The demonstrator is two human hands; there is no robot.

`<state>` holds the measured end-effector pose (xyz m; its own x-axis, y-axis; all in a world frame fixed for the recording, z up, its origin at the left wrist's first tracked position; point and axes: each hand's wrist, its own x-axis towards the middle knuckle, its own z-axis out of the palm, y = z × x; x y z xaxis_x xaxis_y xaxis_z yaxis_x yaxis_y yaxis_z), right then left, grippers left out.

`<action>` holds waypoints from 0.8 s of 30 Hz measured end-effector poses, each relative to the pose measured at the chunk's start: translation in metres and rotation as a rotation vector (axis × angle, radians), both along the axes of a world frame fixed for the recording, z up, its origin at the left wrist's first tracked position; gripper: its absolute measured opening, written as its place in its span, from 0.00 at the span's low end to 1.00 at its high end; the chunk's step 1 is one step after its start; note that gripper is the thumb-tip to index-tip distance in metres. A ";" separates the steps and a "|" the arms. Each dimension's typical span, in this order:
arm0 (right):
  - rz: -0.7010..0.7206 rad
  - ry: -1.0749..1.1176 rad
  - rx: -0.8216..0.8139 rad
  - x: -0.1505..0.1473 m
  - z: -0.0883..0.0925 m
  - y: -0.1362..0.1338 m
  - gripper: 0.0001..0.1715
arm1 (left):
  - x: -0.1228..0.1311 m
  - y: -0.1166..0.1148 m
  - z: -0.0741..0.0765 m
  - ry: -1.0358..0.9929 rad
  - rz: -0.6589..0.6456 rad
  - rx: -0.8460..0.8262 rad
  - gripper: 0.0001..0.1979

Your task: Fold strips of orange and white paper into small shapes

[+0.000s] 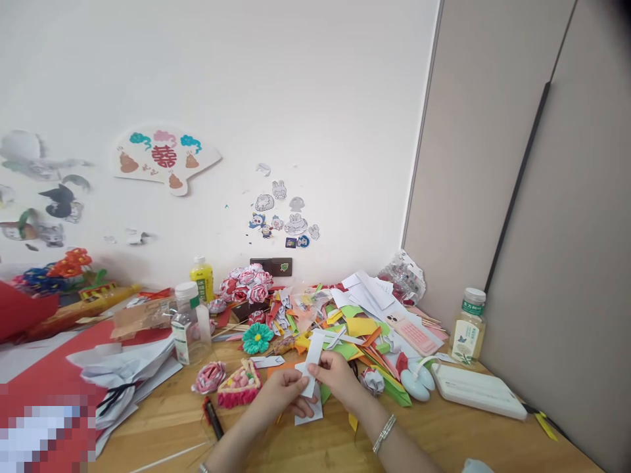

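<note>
Between my two hands is a narrow folded strip of white paper (314,351), held upright above the near part of the table. My left hand (286,393) pinches its lower left side, and the thumb lies on the paper. On the right edge, my right hand (338,374) grips the strip between thumb and fingers; some of those fingers are hidden behind it. Under the hands lies another piece of white paper (309,415) on the wood. A crumpled paper ball (372,380) sits just right of my right hand. Left of my left hand stands a triangular pink-edged box (240,384).
Coloured paper scraps (362,326) heap up behind the hands. A teal flower (257,337), a paper rose (210,378) and a black pen (213,418) lie leftward. Bottles stand left (186,328) and right (468,328). A white power bank-like box (478,391) lies right.
</note>
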<state>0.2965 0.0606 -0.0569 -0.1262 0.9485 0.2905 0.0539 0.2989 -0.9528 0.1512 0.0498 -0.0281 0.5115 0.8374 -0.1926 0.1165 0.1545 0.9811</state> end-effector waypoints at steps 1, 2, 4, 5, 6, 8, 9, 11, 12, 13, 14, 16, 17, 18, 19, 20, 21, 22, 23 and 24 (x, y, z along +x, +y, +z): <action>-0.003 -0.007 0.002 0.000 0.000 0.000 0.14 | 0.000 0.000 0.000 0.005 0.010 0.003 0.24; -0.002 -0.012 0.003 0.000 0.000 0.000 0.14 | 0.001 0.000 0.000 0.010 0.019 0.005 0.25; -0.001 -0.020 -0.001 0.000 0.000 0.000 0.13 | 0.001 -0.001 -0.001 0.021 0.031 0.003 0.25; -0.004 -0.025 -0.003 0.000 0.000 0.000 0.13 | 0.002 -0.001 -0.001 0.023 0.033 0.000 0.25; -0.008 -0.033 -0.001 0.001 0.000 0.000 0.13 | 0.002 -0.002 -0.001 0.023 0.033 -0.004 0.24; -0.021 -0.053 0.003 0.001 -0.002 0.000 0.13 | 0.002 -0.002 -0.003 0.026 0.028 -0.021 0.24; -0.027 -0.064 0.002 0.001 -0.003 0.000 0.13 | 0.003 -0.002 -0.004 0.030 0.025 -0.032 0.24; -0.040 -0.080 -0.003 0.001 -0.005 0.001 0.14 | 0.003 -0.002 -0.005 0.041 0.020 -0.053 0.24; -0.044 -0.085 -0.007 0.001 -0.005 0.001 0.14 | 0.003 -0.002 -0.006 0.045 0.018 -0.058 0.24; -0.047 -0.087 -0.009 0.001 -0.005 0.001 0.14 | 0.003 -0.001 -0.007 0.043 0.018 -0.055 0.24; -0.047 -0.087 -0.012 0.001 -0.005 0.001 0.14 | 0.003 -0.001 -0.008 0.038 0.018 -0.046 0.24; -0.039 -0.081 -0.022 0.001 -0.005 0.002 0.13 | 0.003 0.000 -0.009 0.026 0.026 -0.022 0.24; -0.034 -0.078 -0.027 0.001 -0.005 0.002 0.13 | 0.003 0.001 -0.010 0.022 0.031 -0.009 0.24; -0.034 -0.075 -0.030 0.000 -0.005 0.001 0.13 | 0.003 0.002 -0.011 0.022 0.034 0.002 0.24; -0.034 -0.074 -0.031 0.000 -0.005 0.001 0.13 | 0.003 0.002 -0.012 0.024 0.035 0.009 0.24; -0.036 -0.073 -0.028 0.001 -0.005 0.001 0.14 | 0.004 0.003 -0.012 0.027 0.037 0.012 0.24; -0.038 -0.072 -0.023 0.001 -0.005 0.001 0.14 | 0.004 0.003 -0.013 0.030 0.038 0.014 0.24; -0.038 -0.072 -0.016 0.001 -0.006 0.001 0.14 | 0.004 0.004 -0.014 0.032 0.042 0.016 0.24; -0.039 -0.072 -0.010 0.001 -0.006 0.002 0.14 | 0.005 0.004 -0.014 0.032 0.049 0.020 0.24; -0.039 -0.072 -0.003 0.001 -0.007 0.002 0.14 | 0.005 0.004 -0.014 0.029 0.057 0.029 0.24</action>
<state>0.2972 0.0624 -0.0637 -0.1093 0.9541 0.2788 0.1344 0.2921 -0.9469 0.1563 0.0538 -0.0426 0.4571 0.8706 -0.1820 0.1362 0.1337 0.9816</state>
